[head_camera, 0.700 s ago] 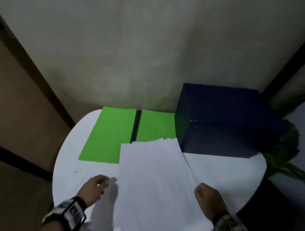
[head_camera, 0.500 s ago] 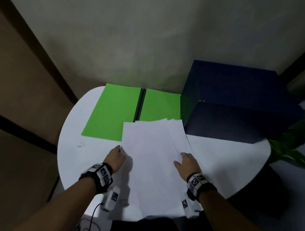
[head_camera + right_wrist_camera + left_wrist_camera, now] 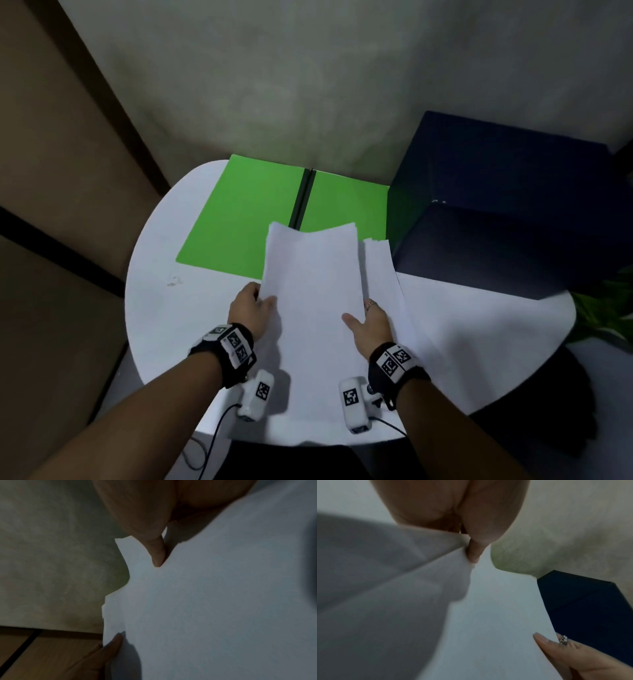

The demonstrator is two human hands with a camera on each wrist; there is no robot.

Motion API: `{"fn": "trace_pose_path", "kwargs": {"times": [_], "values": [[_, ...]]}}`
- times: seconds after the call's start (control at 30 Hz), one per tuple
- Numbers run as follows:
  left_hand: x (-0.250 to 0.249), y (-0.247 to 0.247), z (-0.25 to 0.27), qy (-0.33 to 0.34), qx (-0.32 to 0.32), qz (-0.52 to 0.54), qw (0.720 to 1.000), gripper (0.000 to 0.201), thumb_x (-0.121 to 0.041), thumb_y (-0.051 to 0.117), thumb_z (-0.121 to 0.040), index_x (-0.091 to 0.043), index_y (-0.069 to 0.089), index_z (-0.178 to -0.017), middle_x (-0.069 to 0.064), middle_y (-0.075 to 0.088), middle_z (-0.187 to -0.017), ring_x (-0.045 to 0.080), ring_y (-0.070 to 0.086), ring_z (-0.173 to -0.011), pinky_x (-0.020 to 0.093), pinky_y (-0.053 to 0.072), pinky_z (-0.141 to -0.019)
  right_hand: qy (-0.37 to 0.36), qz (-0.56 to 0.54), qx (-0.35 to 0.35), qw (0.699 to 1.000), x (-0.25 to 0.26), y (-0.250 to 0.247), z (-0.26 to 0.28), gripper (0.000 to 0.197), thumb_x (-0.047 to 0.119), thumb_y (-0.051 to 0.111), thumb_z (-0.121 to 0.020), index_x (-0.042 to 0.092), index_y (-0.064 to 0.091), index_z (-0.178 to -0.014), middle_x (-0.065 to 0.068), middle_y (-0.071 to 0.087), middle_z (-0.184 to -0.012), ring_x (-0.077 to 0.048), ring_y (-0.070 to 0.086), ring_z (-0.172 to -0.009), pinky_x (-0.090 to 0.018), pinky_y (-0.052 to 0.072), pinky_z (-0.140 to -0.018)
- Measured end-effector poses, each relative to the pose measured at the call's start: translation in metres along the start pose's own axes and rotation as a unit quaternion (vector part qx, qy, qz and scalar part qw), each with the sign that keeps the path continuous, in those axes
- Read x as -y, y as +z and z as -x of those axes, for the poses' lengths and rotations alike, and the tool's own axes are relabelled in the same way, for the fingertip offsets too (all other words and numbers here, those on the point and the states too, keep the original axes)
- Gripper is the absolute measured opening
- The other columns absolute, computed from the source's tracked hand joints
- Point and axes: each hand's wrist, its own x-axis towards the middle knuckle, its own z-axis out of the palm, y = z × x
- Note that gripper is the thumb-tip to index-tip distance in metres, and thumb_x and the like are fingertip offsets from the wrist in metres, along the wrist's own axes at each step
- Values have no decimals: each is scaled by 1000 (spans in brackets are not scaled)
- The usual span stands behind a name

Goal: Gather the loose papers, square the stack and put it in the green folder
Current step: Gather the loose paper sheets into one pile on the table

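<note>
A stack of white papers (image 3: 313,291) is lifted at its far end above the round white table (image 3: 154,308), bowed between both hands. My left hand (image 3: 251,308) grips its left edge, thumb on top (image 3: 473,553). My right hand (image 3: 368,320) grips the right edge, thumb lying on the top sheet (image 3: 158,553). A few more white sheets (image 3: 385,274) lie flat under the right side of the stack. The green folder (image 3: 239,222) lies open at the back of the table, its near right part covered by the papers.
A large dark blue box (image 3: 496,212) stands on the table's back right, close to the papers' right edge. A green plant (image 3: 606,308) sits beyond the table at right. The wall runs just behind the folder.
Both hands went from resting flat beside the papers to gripping the stack's side edges. The stack has been drawn together and its far end raised off the table.
</note>
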Motion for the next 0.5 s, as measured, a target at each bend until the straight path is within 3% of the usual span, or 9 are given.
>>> {"fn": "trace_pose_path", "kwargs": {"times": [0.07, 0.13, 0.2, 0.3, 0.37, 0.5], "values": [[4, -4, -4, 21, -25, -5, 999, 16, -17, 59, -93, -4, 59, -102, 11, 66, -92, 29, 59, -86, 29, 38, -71, 2, 22, -28, 999, -5, -5, 1, 37, 20, 59, -95, 11, 52, -130, -2, 62, -118, -17, 59, -105, -19, 43, -83], [15, -11, -10, 32, -48, -8, 998, 15, -14, 59, -93, -4, 61, -104, 15, 69, -97, 33, 62, -90, 29, 38, -73, 20, 111, -108, 988, -16, -10, 1, 44, 31, 62, -91, 15, 51, -131, -2, 59, -127, -21, 55, -109, -27, 49, -88], [31, -21, -19, 25, -48, 15, 998, 24, -19, 64, -89, -5, 63, -109, 17, 70, -103, 36, 64, -97, 33, 44, -77, 47, 235, -151, 959, -28, -14, 2, 65, 43, 66, -85, 17, 43, -139, -2, 43, -141, -28, 42, -125, -43, 45, -99], [47, -30, -25, -23, 23, 2, 999, 52, -37, 78, -79, -3, 61, -115, 15, 67, -109, 34, 63, -102, 42, 51, -88, 64, 286, -139, 946, -37, -12, 0, 93, 53, 72, -76, 15, 27, -149, -3, 29, -150, -31, 30, -133, -49, 36, -108], [49, -25, -25, -21, 47, -25, 998, 47, -37, 78, -79, 0, 62, -105, 15, 69, -102, 32, 63, -93, 41, 51, -83, 70, 288, -141, 945, -37, -8, -5, 103, 54, 75, -72, 14, 21, -150, -5, 26, -152, -32, 28, -134, -50, 34, -109], [38, -29, -24, 19, -19, -17, 999, 26, -20, 72, -86, -1, 55, -89, 14, 61, -81, 29, 57, -77, 34, 42, -67, 124, 305, -157, 931, -27, -7, -11, 120, 64, 78, -61, 15, 14, -150, -8, 27, -150, -35, 33, -132, -55, 39, -99]]}}
